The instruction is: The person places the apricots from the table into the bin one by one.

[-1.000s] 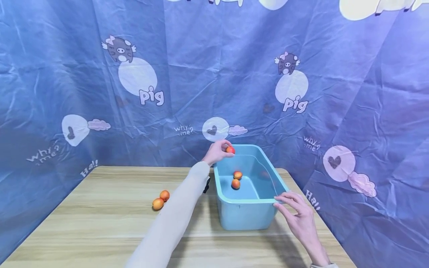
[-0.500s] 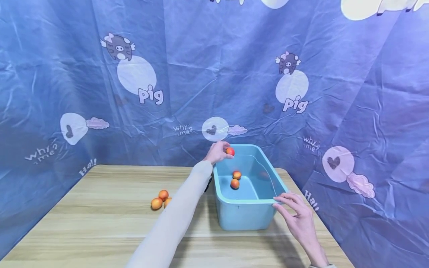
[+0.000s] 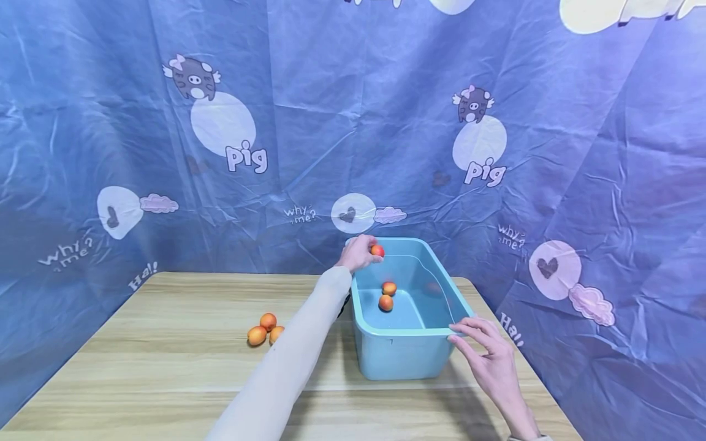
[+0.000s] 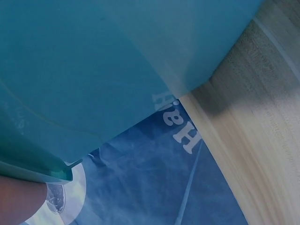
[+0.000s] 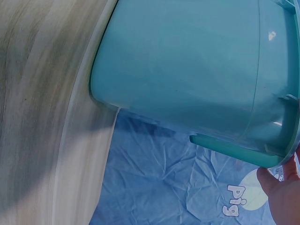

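Observation:
My left hand (image 3: 355, 253) pinches a red-orange apricot (image 3: 377, 251) over the far left corner of a light blue plastic bin (image 3: 402, 332). Inside, two more apricots, a farther one (image 3: 389, 288) and a nearer one (image 3: 385, 302), lie close together on the bottom. At the bin's near right corner, my right hand (image 3: 493, 362) pinches the rim between thumb and fingers. The right wrist view has the thumb (image 5: 267, 180) at the rim's corner. The left wrist view shows the bin's outer wall (image 4: 117, 61) and part of a finger; the held apricot is hidden there.
On the wooden table (image 3: 165, 373), left of the bin, three apricots (image 3: 257, 335) form a group, one partly covered by my left sleeve (image 3: 292, 349). A blue printed curtain (image 3: 309, 122) hangs right behind the table and along its sides.
My left hand sinks slightly with the apricot, lower at the bin's far left corner. A third table apricot has come into view beside the sleeve. The right hand stays on the rim.

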A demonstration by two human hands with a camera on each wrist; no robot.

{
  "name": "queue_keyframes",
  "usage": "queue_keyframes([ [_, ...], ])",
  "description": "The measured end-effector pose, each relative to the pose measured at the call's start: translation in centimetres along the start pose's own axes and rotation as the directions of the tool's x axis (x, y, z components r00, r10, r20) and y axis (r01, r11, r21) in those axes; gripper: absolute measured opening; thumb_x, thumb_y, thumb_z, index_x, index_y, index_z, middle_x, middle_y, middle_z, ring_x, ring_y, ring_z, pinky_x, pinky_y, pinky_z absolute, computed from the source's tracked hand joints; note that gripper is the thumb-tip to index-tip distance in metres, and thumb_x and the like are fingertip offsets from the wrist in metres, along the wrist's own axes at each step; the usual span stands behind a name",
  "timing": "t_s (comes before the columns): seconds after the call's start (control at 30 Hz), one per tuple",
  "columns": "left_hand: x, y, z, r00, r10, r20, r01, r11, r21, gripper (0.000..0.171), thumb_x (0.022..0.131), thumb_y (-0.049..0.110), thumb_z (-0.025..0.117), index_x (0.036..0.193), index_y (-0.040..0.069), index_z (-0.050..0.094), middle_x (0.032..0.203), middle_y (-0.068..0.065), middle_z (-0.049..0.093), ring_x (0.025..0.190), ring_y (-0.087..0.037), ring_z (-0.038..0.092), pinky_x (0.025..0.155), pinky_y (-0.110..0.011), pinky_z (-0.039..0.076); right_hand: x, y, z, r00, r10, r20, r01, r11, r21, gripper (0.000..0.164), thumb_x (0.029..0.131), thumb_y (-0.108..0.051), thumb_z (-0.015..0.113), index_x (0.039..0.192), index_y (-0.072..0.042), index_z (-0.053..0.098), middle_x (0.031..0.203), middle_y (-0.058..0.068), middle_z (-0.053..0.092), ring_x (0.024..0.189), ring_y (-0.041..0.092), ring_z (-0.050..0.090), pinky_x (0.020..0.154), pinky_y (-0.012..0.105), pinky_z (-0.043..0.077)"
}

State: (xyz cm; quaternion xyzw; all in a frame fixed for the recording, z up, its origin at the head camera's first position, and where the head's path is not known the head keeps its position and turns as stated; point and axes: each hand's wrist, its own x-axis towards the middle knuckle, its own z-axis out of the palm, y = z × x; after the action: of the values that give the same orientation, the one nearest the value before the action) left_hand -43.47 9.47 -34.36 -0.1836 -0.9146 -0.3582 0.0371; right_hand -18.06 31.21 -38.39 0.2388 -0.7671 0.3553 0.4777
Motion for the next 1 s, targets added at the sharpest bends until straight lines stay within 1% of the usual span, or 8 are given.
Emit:
queue_keyframes([
  [0.1,0.1,-0.3,-0.1,1.000,0.002,-0.012,-0.002,1.000,0.015,0.057,0.085,0.027,0.078,0.136,0.013,0.058,0.133,-0.003,0.063,0.126,-0.024,0.055,0.108,-0.041,0.042,0.0,0.0,0.1,1.000,-0.001,-0.001,0.001,1.000,0.004,0.040,0.052,0.025,0.076,0.087,0.007,0.073,0.088,0.021,0.065,0.100,0.009,0.057,0.096,0.011,0.042],
  [0.2,0.2,-0.7,-0.1,1.000,0.016,-0.024,-0.015,1.000,0.019,0.056,0.087,0.028,0.076,0.137,0.012,0.057,0.133,-0.003,0.064,0.126,-0.024,0.056,0.108,-0.041,0.042,0.0,0.1,0.3,1.000,-0.003,-0.002,0.003,1.000,0.009,0.039,0.052,0.024,0.076,0.087,0.007,0.073,0.088,0.021,0.065,0.101,0.009,0.057,0.097,0.011,0.042],
  [0.37,-0.1,-1.2,-0.2,0.999,0.032,-0.031,-0.034,0.996,-0.077,0.052,0.090,0.023,0.073,0.138,0.011,0.056,0.133,-0.005,0.063,0.125,-0.023,0.057,0.109,-0.038,0.043,-0.1,0.1,0.4,1.000,-0.005,-0.009,0.005,1.000,0.023,0.039,0.052,0.022,0.077,0.087,0.006,0.073,0.088,0.022,0.065,0.104,0.006,0.057,0.100,0.012,0.040],
  [0.47,-0.5,-1.4,-0.4,0.996,0.071,-0.049,-0.077,0.985,-0.153,0.049,0.091,0.018,0.071,0.137,0.008,0.057,0.133,-0.007,0.063,0.124,-0.024,0.058,0.107,-0.039,0.045,-0.1,0.2,0.4,1.000,-0.003,-0.013,0.003,1.000,0.023,0.039,0.052,0.022,0.077,0.088,0.006,0.074,0.088,0.021,0.065,0.106,0.005,0.057,0.102,0.013,0.040],
  [0.57,-1.1,-1.6,-0.8,0.990,0.115,-0.077,-0.128,0.973,-0.194,0.046,0.092,0.016,0.069,0.135,0.007,0.058,0.130,-0.008,0.065,0.119,-0.024,0.062,0.102,-0.038,0.049,-0.1,0.2,0.3,1.000,0.001,-0.011,0.000,1.000,0.019,0.040,0.052,0.023,0.077,0.087,0.006,0.073,0.088,0.022,0.065,0.109,0.003,0.057,0.104,0.014,0.039],
  [0.73,-2.1,-2.1,-1.7,0.983,0.146,-0.116,-0.171,0.952,-0.252,0.042,0.091,0.018,0.071,0.131,0.010,0.062,0.125,-0.007,0.068,0.111,-0.022,0.067,0.094,-0.033,0.054,-0.1,0.2,0.2,1.000,-0.004,-0.010,0.004,1.000,0.013,0.039,0.051,0.023,0.076,0.086,0.007,0.073,0.087,0.022,0.065,0.107,0.003,0.058,0.106,0.016,0.039],
  [0.8,-2.5,-2.3,-2.1,0.980,0.151,-0.128,-0.181,0.946,-0.268,0.041,0.091,0.020,0.071,0.130,0.011,0.063,0.125,-0.006,0.069,0.111,-0.020,0.067,0.094,-0.032,0.054,0.0,0.2,0.1,1.000,-0.007,-0.013,0.007,1.000,0.018,0.039,0.050,0.024,0.076,0.086,0.008,0.073,0.087,0.022,0.065,0.105,0.006,0.058,0.105,0.016,0.040],
  [1.0,-3.6,-3.1,-3.1,0.977,0.160,-0.143,-0.198,0.932,-0.305,0.042,0.090,0.021,0.072,0.129,0.008,0.063,0.124,-0.006,0.069,0.110,-0.022,0.068,0.093,-0.033,0.055,0.0,0.2,0.2,1.000,-0.006,-0.017,0.006,0.999,0.032,0.037,0.052,0.023,0.076,0.087,0.008,0.073,0.087,0.022,0.064,0.102,0.008,0.058,0.097,0.012,0.042],
])
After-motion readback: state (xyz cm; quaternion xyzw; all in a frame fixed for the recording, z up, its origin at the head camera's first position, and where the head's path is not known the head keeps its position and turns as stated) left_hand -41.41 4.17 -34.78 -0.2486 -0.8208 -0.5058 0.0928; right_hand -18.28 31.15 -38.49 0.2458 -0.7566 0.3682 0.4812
